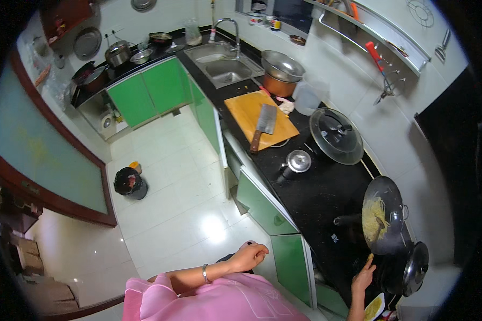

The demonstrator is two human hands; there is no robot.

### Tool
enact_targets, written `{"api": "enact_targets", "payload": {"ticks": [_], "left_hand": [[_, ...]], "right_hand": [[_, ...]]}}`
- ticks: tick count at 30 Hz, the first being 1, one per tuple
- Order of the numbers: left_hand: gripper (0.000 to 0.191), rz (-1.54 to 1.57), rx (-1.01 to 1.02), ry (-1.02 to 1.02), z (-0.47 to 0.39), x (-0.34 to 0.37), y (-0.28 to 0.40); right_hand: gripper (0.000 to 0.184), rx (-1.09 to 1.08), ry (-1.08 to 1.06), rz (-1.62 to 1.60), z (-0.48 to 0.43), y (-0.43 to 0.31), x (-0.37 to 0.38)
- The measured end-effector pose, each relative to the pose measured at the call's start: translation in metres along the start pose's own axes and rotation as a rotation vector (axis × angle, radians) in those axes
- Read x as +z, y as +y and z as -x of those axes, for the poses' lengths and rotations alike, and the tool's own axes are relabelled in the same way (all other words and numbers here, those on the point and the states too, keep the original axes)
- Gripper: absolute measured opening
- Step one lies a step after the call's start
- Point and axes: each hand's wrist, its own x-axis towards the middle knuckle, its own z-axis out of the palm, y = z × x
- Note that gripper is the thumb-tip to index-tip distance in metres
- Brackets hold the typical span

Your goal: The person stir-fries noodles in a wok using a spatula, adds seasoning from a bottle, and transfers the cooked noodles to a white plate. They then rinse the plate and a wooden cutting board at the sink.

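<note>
My right hand [362,278] grips the handle of a spatula [378,232], whose blade end rests among pale yellow shredded food [371,216]. This food lies in a dark wok [391,200] on the stove at the right, with some steam around it. Nothing is in my left hand [250,257], which hangs loosely curled before my pink top, apart from the counter. Beside my right forearm sits a white dish [379,303] holding yellow food. A dark pot with a lid [417,268] stands right of my right hand.
On the black counter [297,196] stand a lidded metal container [298,161], a glass lid [336,136] and an orange cutting board [241,108] bearing a cleaver [266,120]. Farther back is a steel sink [227,70]. A cabinet door [261,204] juts out, and a waste bin [131,183] stands on the floor.
</note>
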Motion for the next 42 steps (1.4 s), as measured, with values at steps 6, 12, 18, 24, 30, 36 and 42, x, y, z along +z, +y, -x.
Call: {"api": "enact_targets", "payload": {"ticks": [6, 12, 18, 24, 30, 36, 42], "left_hand": [[0.021, -0.069, -0.107, 0.207, 0.017, -0.041, -0.046], [0.032, -0.330, -0.083, 0.449, -0.080, -0.156, -0.121], [0.075, -0.312, -0.391, 0.650, -0.222, -0.263, -0.179], [0.094, 0.004, -0.489, 0.399, -0.259, -0.305, -0.229], [0.081, 0.044, -0.290, 0.495, -0.204, -0.348, -0.277], [0.072, -0.107, -0.184, 0.285, -0.148, -0.467, -0.321], [0.064, -0.247, -0.147, 0.143, -0.147, -0.559, -0.332]], "right_hand": [[0.078, -0.040, 0.142, 0.266, 0.017, -0.032, -0.004], [0.050, -0.365, 0.706, 0.057, 0.068, -0.130, -0.073], [0.036, -0.804, 0.285, -0.437, 0.123, -0.384, -0.022], [0.029, -0.690, -0.233, -0.670, 0.107, -0.602, 0.074], [0.020, -0.338, -0.615, -0.886, 0.041, -0.708, 0.223], [0.022, 0.486, -0.820, -1.496, -0.081, -0.819, 0.396], [0.020, 0.955, -0.412, -1.918, -0.178, -0.868, 0.488]]}}
